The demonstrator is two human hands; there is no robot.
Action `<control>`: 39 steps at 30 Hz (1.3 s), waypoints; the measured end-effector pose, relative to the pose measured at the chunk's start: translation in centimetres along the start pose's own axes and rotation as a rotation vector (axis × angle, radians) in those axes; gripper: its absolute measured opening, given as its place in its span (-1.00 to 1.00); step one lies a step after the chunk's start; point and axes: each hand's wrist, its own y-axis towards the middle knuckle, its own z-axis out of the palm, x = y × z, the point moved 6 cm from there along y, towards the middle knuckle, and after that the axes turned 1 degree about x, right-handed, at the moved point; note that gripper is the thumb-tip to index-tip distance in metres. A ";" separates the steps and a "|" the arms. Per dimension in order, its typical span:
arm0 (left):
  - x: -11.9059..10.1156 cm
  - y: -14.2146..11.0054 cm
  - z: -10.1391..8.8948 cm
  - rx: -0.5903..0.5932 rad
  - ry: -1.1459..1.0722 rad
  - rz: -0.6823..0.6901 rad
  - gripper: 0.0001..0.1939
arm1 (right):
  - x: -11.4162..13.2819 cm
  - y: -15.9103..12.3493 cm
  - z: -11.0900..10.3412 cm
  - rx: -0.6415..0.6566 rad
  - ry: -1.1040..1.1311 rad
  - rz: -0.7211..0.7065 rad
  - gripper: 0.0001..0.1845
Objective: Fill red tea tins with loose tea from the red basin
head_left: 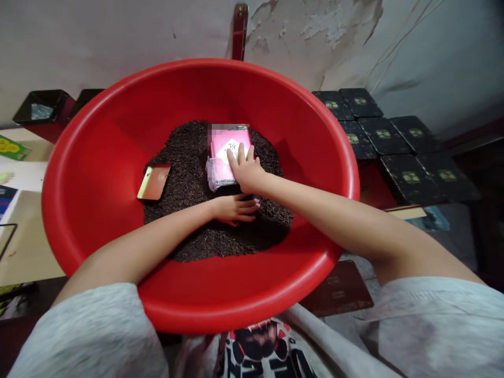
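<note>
Inside a large red basin [118,94] lies a heap of dark, loose tea-like leaves [185,157]. A pink square tin [224,168] with a pale diamond label rests on the heap, clear plastic showing along its left and near edges. My right hand [248,170] lies on the tin's upper face, fingers spread rather than wrapped round it. Just below the tin's near edge, my left hand [236,209] touches the leaves with fingers stretched to the right. A shallow gold-coloured lid or tray [154,182] sits tilted at the heap's left side.
Several black square-topped tins [378,134] stand close together at the right. An open dark red tin [41,113] with plastic inside is at the left, near a green and yellow packet [13,148]. Behind the basin is a peeling wall [315,31].
</note>
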 end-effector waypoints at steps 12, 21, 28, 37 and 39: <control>1.6 -1.6 -3.9 0.300 0.272 -0.633 -0.57 | -1.0 1.1 -0.1 0.061 0.190 0.016 0.11; 4.8 -12.2 -5.4 -0.043 0.082 -1.338 -0.57 | -5.0 2.9 -2.4 -0.032 0.524 -0.047 -0.11; 9.3 -12.4 -2.6 0.070 -0.152 -1.677 -0.49 | -7.8 4.9 -0.7 -0.152 0.674 0.049 -0.10; 6.4 -12.6 -1.2 -0.112 -0.311 -1.974 -0.52 | -6.5 5.0 0.8 -0.058 0.941 0.030 0.07; 5.5 -12.5 -1.3 -0.155 -0.354 -2.004 -0.53 | -6.4 5.1 0.9 -0.064 0.953 0.022 0.07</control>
